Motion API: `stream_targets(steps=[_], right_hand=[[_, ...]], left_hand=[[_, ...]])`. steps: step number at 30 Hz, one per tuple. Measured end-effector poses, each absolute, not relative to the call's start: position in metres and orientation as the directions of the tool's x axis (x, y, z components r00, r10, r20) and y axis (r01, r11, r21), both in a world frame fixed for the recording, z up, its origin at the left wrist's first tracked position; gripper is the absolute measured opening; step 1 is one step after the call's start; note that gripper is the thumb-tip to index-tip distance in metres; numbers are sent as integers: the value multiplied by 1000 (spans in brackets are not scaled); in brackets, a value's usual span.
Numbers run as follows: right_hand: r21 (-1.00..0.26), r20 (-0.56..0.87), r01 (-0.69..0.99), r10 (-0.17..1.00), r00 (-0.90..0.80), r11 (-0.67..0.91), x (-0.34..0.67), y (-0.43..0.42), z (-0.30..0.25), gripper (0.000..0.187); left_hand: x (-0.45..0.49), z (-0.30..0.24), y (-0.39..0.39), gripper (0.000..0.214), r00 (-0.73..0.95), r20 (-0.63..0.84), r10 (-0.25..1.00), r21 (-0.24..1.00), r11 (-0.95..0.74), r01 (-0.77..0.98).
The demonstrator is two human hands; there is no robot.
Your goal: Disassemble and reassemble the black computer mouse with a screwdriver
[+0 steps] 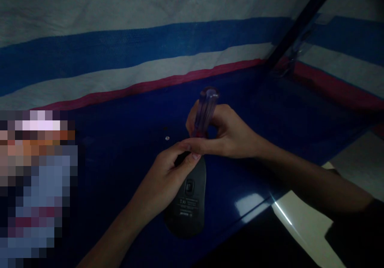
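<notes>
Your right hand (225, 130), fingers curled, is gripping a purple-handled screwdriver (206, 106); your left hand (171, 170), half-curled, is resting over an upturned computer mouse (189, 206) on the blue tabletop (129, 126), its hold unclear; a silvery screw (167, 138) is lying nearby.

Dim, shadowy room. A sheet (135, 44) striped white, blue and red forms the wall behind a glossy dark-blue tabletop (120, 128); a dark pole (300, 22) slants at right. Pale glare (252, 206) marks the tabletop's near edge.
</notes>
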State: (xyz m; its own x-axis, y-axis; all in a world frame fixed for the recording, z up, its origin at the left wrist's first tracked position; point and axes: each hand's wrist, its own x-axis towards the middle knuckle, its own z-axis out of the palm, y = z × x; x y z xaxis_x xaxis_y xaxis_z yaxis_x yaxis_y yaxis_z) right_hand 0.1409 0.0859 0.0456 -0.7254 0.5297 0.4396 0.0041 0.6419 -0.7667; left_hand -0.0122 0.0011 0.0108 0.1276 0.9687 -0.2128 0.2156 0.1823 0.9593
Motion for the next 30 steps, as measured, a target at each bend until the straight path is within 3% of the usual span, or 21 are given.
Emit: stream_targets(steps=[9, 11, 15, 18, 24, 30], right_hand=[[-941, 212, -68, 419, -883, 332, 153, 92, 57, 24], [-930, 215, -30, 476, -853, 366, 153, 94, 56, 17], [-845, 320, 57, 588, -743, 532, 149, 92, 51, 24], [-825, 329, 53, 555, -764, 563, 148, 91, 50, 26], [-920, 194, -16, 419, -887, 391, 156, 95, 57, 22], [-869, 297, -8, 508, -809, 495, 152, 94, 54, 18]], left_hand=[[-12, 12, 2, 28, 149, -205, 967, 953, 162, 256], [-13, 10, 3, 26, 143, -188, 972, 958, 150, 243], [-15, 5, 4, 27, 124, -189, 974, 962, 158, 223], [-16, 4, 4, 24, 126, -196, 972, 963, 167, 210], [-14, 8, 3, 23, 165, -171, 971, 971, 138, 196], [-15, 5, 3, 22, 146, -149, 978, 978, 124, 167]])
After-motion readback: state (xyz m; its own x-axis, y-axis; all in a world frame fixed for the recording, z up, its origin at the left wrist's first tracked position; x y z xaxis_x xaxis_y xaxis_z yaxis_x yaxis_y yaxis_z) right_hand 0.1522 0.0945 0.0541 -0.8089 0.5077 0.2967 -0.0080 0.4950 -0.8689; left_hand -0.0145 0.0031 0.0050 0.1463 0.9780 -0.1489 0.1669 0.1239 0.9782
